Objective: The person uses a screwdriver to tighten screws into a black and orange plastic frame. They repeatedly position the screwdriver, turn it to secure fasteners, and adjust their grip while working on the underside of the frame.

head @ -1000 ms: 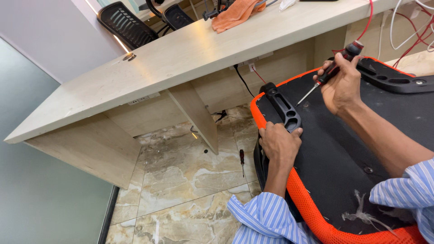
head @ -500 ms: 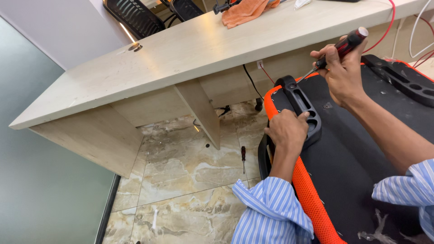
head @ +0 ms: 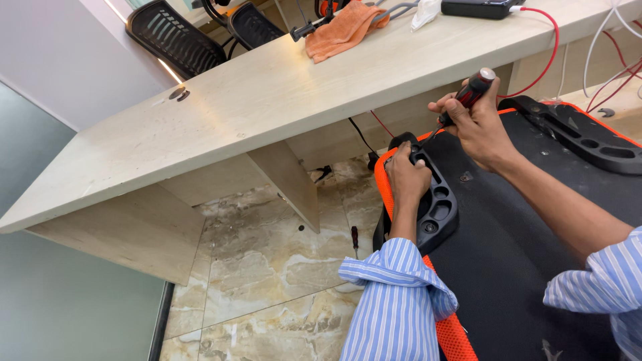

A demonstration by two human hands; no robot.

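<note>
Head view: two hands work on an upturned chair seat beside a pale counter.

The left hand [head: 408, 177] is clenched around the far end of a black plastic armrest bracket [head: 435, 207] lying on the black, orange-edged chair seat [head: 508, 254]. The right hand [head: 478, 124] grips a red-and-black screwdriver [head: 468, 97], tip angled down toward the bracket's far end. A second black bracket [head: 582, 137] sits at the seat's right. Farther off, an orange cloth [head: 341, 30] lies on the counter [head: 267, 100]; a small screwdriver [head: 355, 239] lies on the marble floor [head: 267, 267].
</note>
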